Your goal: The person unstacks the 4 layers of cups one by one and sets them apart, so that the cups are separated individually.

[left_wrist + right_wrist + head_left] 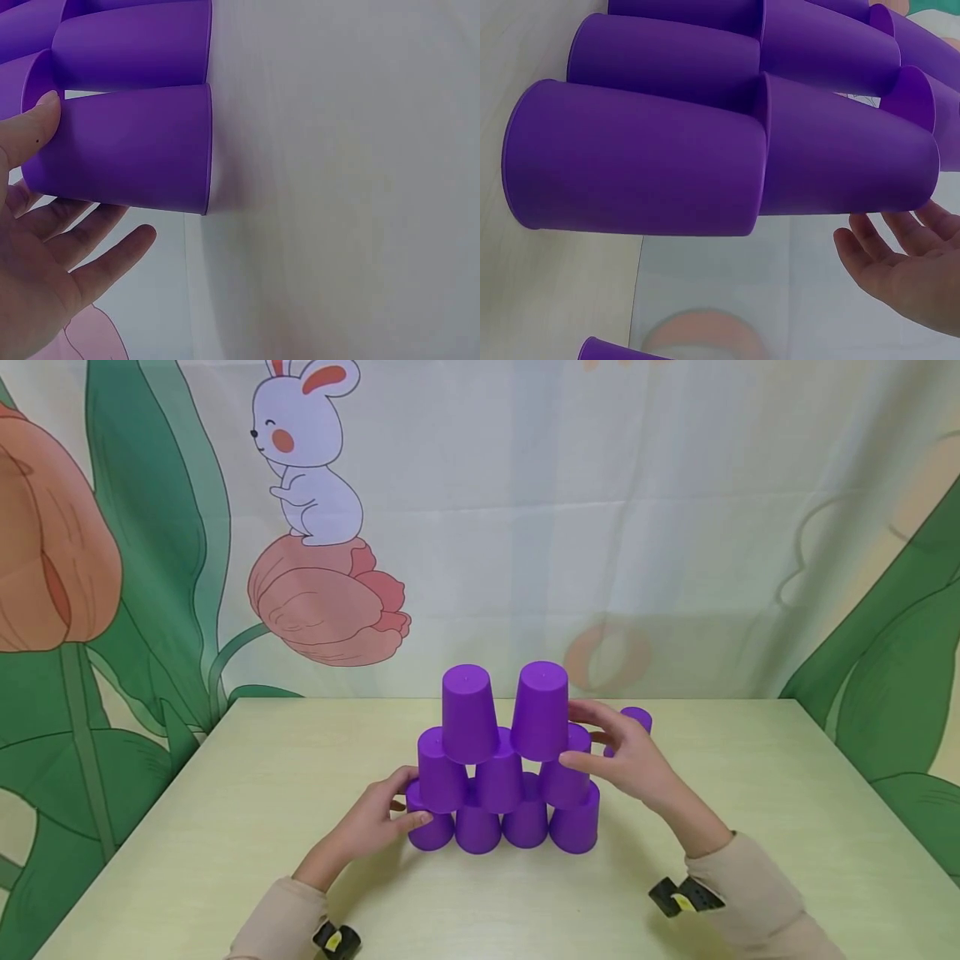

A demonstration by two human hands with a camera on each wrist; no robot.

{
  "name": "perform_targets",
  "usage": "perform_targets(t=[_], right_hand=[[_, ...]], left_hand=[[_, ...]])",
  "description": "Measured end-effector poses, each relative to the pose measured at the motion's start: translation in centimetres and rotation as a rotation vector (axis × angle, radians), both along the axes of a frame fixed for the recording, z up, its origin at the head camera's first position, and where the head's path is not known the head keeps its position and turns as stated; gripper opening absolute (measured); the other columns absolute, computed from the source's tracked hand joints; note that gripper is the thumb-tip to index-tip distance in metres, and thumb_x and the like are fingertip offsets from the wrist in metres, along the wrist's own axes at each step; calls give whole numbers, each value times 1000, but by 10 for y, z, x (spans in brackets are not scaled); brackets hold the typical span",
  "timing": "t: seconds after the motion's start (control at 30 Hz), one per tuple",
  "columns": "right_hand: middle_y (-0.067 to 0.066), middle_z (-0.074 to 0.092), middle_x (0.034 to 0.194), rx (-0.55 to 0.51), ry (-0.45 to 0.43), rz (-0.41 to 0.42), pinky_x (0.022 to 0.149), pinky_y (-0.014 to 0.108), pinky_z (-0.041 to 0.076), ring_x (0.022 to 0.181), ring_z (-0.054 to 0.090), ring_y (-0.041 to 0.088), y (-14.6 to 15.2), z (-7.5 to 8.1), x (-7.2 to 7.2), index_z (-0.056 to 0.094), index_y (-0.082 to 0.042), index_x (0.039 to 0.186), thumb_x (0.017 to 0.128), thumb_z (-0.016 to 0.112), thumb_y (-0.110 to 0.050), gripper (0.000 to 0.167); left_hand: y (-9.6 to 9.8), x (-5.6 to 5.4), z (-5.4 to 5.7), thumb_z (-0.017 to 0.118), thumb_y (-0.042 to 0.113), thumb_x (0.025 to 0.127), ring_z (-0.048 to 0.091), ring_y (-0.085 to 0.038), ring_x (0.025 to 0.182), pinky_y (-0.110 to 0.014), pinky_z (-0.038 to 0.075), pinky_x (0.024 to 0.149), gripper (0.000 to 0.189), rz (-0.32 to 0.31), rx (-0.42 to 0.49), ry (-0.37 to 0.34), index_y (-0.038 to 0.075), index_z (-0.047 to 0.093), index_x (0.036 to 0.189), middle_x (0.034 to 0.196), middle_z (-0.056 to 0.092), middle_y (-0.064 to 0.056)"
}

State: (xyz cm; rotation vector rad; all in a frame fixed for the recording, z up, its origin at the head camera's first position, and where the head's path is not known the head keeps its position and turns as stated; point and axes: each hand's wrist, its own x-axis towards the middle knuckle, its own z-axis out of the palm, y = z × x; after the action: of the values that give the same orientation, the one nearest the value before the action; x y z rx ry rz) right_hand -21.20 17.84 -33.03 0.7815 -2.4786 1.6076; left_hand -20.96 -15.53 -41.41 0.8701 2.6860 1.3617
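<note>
Indoor tabletop set-up — pale table (225, 810) w/ bunny-&-flower curtain (480, 543) behind — rm type unclear.

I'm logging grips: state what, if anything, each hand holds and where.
The left hand straddles the bottom-left cup near its top; whether it grips cannot be told. The right hand, beside the top-right cup, shows no hold.

Nine purple cups (500, 781) stand upside down in tiers of four, three and two; another purple cup (638, 718), partly hidden, seems inverted beyond.

Smooth, matt-looking plastic cups (498, 783)
</note>
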Motion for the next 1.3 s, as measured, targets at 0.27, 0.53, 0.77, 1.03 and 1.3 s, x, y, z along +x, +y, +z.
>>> perform_targets(t=[0.27,0.53,0.77,1.03,1.3], right_hand=[[7,54,124,12,-27,14,92,44,38,115,48,22,-8,0,-2,47,-10,131,78,72,-19,60],[9,56,120,24,-85,16,90,42,43,107,54,23,-16,2,-4,45,-9,131,77,73,-23,63],[6,60,110,45,-109,8,83,39,46,97,58,20,-20,4,-6,49,-11,127,76,74,-26,59],[9,61,109,29,-101,9,83,38,46,96,59,21,-20,5,-7,50,-7,125,76,74,-23,57],[9,60,111,2,-80,-2,84,39,45,98,58,24,-16,5,-7,50,-8,126,76,73,-18,55]], left_hand=[[1,0,-1,65,14,85,57,-22,96,-37,48,77,45,2,-2,3,4,46,124,110,60,-8],[7,9,13,63,4,84,57,-28,95,-43,47,78,44,12,-15,-16,-2,44,123,109,60,-15],[6,10,16,63,5,85,57,-27,94,-40,48,76,43,0,-14,0,-3,45,122,108,60,-15],[-1,0,-2,65,17,85,58,-21,93,-40,49,74,45,-22,20,49,3,46,123,107,61,-9],[0,0,-1,65,15,84,57,-20,95,-36,48,76,45,-2,3,6,5,46,124,108,61,-7]])
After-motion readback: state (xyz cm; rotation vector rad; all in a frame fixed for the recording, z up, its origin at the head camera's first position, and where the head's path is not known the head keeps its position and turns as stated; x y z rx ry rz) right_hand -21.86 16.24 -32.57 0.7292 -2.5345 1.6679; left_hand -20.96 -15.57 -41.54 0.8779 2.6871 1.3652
